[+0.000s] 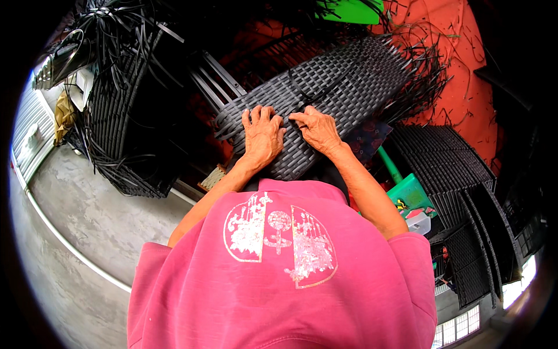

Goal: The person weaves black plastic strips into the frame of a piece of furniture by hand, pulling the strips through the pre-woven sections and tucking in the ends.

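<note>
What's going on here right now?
A person in a pink shirt has both bare hands on a dark woven panel. The left hand rests on the weave; the right has its fingertips bent there, perhaps at a strip, though I can't tell its grip. Loose strips fringe the panel's far right end.

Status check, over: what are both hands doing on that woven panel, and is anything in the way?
Left hand resting on dark woven panel. Right hand bunched against it, hold unclear. Loose black strip across panel, possibly in the way.
</note>
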Tool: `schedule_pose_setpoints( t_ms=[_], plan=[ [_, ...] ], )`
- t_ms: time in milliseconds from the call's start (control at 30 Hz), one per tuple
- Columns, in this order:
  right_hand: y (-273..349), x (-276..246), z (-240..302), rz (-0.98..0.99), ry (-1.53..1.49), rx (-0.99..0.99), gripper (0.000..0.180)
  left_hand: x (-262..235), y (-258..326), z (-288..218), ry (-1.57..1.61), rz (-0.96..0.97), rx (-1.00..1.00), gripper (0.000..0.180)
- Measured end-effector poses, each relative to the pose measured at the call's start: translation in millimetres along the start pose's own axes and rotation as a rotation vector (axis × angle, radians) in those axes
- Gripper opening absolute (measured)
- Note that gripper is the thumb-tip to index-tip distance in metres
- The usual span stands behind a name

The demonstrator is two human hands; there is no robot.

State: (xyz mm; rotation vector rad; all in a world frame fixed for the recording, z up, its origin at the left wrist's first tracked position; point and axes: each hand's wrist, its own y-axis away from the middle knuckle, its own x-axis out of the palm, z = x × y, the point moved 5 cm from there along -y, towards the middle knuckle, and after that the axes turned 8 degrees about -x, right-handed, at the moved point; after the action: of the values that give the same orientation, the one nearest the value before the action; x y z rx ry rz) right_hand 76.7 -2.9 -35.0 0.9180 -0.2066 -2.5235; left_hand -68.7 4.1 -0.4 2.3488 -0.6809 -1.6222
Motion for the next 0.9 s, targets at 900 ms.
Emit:
schedule_pose_setpoints(
  t_ms=[900],
  plan=[
    [-32.7, 42.0, -18.6, 0.491, 0.101, 0.250, 0.033, 20.7, 10.2, -2.0, -0.230, 0.024, 0.081, 0.028]
  ],
)
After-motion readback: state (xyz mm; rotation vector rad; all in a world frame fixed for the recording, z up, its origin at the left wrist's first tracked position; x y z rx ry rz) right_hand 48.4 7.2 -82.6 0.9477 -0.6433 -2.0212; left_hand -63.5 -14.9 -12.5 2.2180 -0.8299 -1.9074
